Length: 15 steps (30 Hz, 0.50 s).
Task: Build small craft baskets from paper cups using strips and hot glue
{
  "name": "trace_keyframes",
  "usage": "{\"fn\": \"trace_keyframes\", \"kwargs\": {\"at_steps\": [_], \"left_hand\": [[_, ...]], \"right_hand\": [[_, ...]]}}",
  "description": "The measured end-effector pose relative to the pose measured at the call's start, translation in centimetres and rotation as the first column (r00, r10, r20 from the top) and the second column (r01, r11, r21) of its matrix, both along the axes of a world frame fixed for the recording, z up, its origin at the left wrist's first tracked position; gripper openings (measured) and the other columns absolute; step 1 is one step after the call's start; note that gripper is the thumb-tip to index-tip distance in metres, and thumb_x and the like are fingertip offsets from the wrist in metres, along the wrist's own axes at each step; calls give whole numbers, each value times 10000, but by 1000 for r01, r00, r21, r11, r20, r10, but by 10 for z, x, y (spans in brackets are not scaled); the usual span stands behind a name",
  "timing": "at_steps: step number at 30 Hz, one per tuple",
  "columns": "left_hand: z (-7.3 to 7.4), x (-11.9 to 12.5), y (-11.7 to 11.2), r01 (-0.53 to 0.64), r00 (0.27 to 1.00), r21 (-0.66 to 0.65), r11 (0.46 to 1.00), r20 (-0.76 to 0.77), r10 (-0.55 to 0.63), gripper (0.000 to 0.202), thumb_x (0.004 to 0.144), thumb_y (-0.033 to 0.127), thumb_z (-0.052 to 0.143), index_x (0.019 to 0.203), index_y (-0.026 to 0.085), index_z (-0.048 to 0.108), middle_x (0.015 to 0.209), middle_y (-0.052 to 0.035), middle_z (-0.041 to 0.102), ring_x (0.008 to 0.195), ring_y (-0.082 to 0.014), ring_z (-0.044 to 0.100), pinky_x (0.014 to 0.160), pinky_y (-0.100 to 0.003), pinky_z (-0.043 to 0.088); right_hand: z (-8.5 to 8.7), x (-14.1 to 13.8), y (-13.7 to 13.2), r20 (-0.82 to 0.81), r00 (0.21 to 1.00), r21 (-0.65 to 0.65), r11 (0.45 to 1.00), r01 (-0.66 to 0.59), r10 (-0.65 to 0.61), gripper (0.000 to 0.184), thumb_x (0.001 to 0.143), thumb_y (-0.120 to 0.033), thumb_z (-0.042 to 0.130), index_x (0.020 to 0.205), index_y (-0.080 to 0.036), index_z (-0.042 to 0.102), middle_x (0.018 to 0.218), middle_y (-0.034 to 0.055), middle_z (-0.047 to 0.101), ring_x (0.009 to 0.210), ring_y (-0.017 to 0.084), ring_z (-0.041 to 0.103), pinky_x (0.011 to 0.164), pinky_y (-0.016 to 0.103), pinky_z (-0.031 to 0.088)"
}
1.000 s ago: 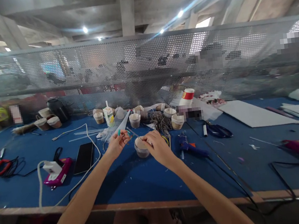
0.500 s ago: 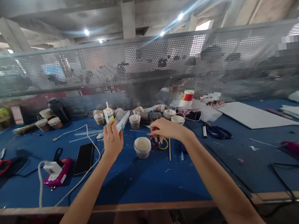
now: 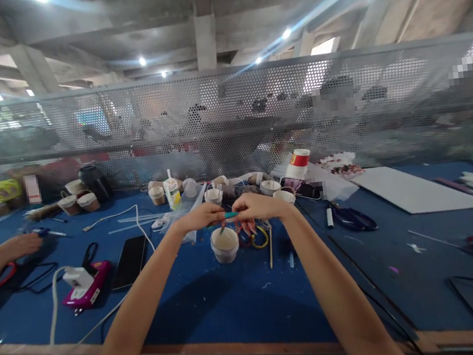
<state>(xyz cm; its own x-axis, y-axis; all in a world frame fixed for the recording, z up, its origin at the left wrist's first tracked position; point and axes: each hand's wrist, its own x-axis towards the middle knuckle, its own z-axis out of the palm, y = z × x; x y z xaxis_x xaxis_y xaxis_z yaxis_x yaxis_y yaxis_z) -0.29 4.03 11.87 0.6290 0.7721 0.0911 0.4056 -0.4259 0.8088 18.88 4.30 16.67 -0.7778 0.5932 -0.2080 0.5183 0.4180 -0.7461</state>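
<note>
Above a white cup [image 3: 224,246], my two hands meet at a small, slim teal piece [image 3: 231,215] whose kind I cannot make out. My left hand [image 3: 200,216] pinches it at its left end. At the other end, the closed fingers of my right hand [image 3: 259,208] grip it too. Just below my right hand lie yellow-handled scissors [image 3: 261,237] and a thin wooden stick [image 3: 270,247]. A clear plastic bag [image 3: 193,208] lies behind my left hand.
A phone [image 3: 130,262] and a purple power strip [image 3: 87,285] with a white cable lie left. Further left is another person's hand [image 3: 24,245]. Several cups and a drink carton [image 3: 173,192] line the back. White sheets [image 3: 417,188] and dark-blue-handled scissors [image 3: 354,216] lie right.
My left hand has moved right and away from the plastic bag, bringing the teal piece to my right hand. The other person's hand has reached further in from the left.
</note>
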Motion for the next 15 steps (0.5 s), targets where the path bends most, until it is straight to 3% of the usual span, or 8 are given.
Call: {"fn": "trace_keyframes", "kwargs": {"at_steps": [6, 9, 15], "left_hand": [[-11, 1, 3, -33, 969, -202, 979, 234, 81, 330, 793, 404, 479, 641, 131, 583, 482, 43, 427, 417, -46, 318, 402, -181, 215], [-15, 6, 1, -13, 917, -298, 955, 377, 130, 300, 775, 390, 520, 646, 125, 572, 520, 26, 477, 435, -47, 371, 425, -178, 281], [-10, 5, -3, 46, 859, -378, 925, 487, 156, 270, 754, 350, 577, 622, 115, 557, 491, 32, 465, 417, -41, 372, 428, -175, 294]], "right_hand": [[1, 6, 6, -103, 995, -88, 996, -18, 9, 280, 753, -412, 594, 754, -132, 607, 491, -32, 582, 386, 51, 495, 428, 179, 401], [1, 6, 7, -176, 984, -120, 991, -54, 32, 286, 756, -408, 596, 771, -123, 615, 487, -40, 577, 372, 38, 479, 410, 163, 393], [-7, 6, 12, -366, 931, -193, 978, -83, 7, 292, 761, -396, 602, 773, -104, 603, 479, -43, 570, 359, 28, 461, 367, 143, 379]]}}
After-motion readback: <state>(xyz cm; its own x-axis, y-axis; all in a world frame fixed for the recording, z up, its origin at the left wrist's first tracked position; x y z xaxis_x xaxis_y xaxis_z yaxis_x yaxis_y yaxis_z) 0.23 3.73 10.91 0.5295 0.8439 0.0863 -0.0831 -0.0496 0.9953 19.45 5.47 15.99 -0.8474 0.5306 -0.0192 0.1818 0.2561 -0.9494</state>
